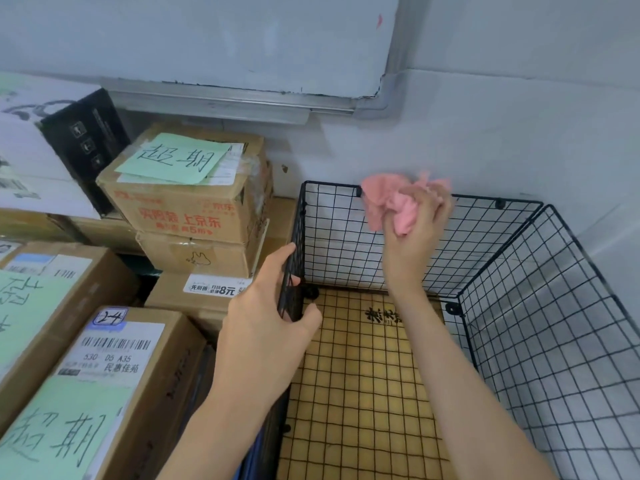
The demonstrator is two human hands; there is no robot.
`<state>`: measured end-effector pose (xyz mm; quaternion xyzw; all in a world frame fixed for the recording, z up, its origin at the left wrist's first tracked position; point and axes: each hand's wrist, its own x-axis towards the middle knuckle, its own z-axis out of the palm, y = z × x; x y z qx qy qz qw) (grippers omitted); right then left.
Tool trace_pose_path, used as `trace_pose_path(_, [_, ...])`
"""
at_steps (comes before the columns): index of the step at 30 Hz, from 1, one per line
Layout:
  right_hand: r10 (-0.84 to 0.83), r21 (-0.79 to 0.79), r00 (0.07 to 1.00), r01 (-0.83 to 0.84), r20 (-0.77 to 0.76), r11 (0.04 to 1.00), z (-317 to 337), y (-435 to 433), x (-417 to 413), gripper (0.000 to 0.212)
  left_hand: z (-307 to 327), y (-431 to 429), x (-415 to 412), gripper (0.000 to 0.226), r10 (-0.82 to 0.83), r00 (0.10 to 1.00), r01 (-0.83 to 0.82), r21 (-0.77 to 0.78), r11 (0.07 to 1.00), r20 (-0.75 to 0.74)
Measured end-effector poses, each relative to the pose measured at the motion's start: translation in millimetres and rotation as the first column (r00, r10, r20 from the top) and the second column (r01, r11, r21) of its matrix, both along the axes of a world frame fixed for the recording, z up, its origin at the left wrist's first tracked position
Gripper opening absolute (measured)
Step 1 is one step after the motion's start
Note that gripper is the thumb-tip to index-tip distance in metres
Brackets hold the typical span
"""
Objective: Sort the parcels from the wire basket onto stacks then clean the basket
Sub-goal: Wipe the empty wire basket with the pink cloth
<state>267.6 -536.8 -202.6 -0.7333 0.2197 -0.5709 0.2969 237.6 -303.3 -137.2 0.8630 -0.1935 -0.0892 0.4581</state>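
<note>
The left hand point(266, 327) and right hand point(414, 233) are bare. Behind each hand, the left forearm point(214, 427) and right forearm point(460, 393) are uncovered from the wrist back to the lower edge of view.

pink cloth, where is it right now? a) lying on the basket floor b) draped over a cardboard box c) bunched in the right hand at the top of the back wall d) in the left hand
C: the right hand grips the bunched pink cloth at the top of the wire basket back wall, and the left hand holds the left wall.
</note>
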Motion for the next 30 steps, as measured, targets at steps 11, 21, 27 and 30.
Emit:
trace_pose_path(11, [0.251,0.232,0.865,-0.161,-0.435,0.959,-108,21,-62,0.022,-3,1,1,0.070,-0.015,0.999,0.016,-0.013,1.000,0.038])
trace_pose_path(21, [-0.031,0.001,0.997,0.031,-0.070,1.000,2,-30,-19,0.034,-5,2,2,0.071,-0.029,0.999,0.030,-0.029,0.999,0.025])
trace_pose_path(27, [0.102,0.287,0.821,0.077,-0.562,0.955,-137,-30,-60,0.049,-6,2,2,0.071,-0.030,0.999,0.031,-0.021,0.999,0.022])
trace_pose_path(30, [0.116,0.415,0.736,0.238,-0.667,0.878,-152,-33,-68,0.045,-7,2,4,0.071,-0.040,0.999,0.040,-0.020,0.999,0.027])
